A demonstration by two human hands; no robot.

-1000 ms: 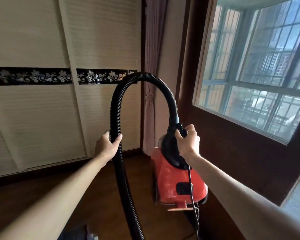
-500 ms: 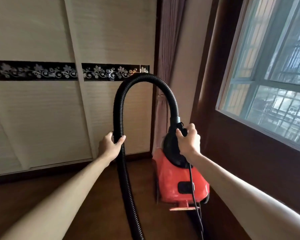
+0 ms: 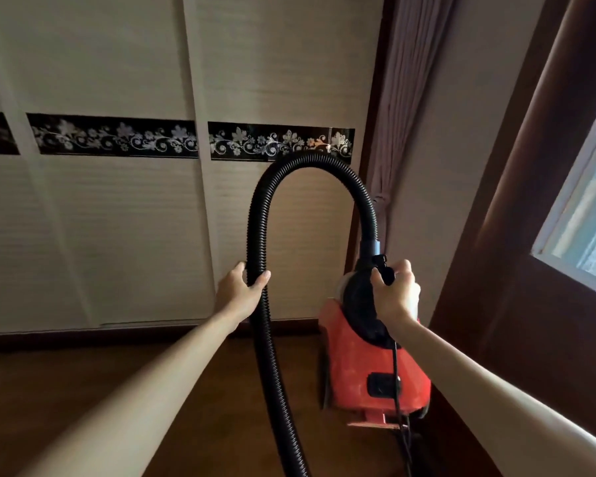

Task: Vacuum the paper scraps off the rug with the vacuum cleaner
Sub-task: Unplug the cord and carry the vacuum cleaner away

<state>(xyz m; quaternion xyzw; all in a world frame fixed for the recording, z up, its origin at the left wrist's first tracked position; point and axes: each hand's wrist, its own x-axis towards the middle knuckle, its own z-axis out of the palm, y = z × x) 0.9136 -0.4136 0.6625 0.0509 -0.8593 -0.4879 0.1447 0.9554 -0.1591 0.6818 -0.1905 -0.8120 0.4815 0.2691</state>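
A red canister vacuum cleaner point(image 3: 355, 370) with a black top hangs tilted above the dark wooden floor. My right hand point(image 3: 394, 292) grips its black carry handle point(image 3: 384, 273) at the top. A ribbed black hose point(image 3: 265, 215) arches up from the vacuum's top and runs down past the bottom edge of the view. My left hand point(image 3: 243, 290) is closed around the hose's left, descending part. A thin black power cord point(image 3: 396, 380) dangles down the vacuum's front. No rug or paper scraps are in view.
Cream sliding wardrobe doors point(image 3: 117, 218) with a black floral band fill the wall ahead. A pinkish curtain point(image 3: 399, 108) hangs in the corner. A dark wood-panelled wall with a window point(image 3: 585, 215) stands at the right. Dark wooden floor point(image 3: 66, 383) stretches to the left.
The view has swung left: the window has slid toward the right edge and more wardrobe shows. Both hands keep their grips on the hose and handle.
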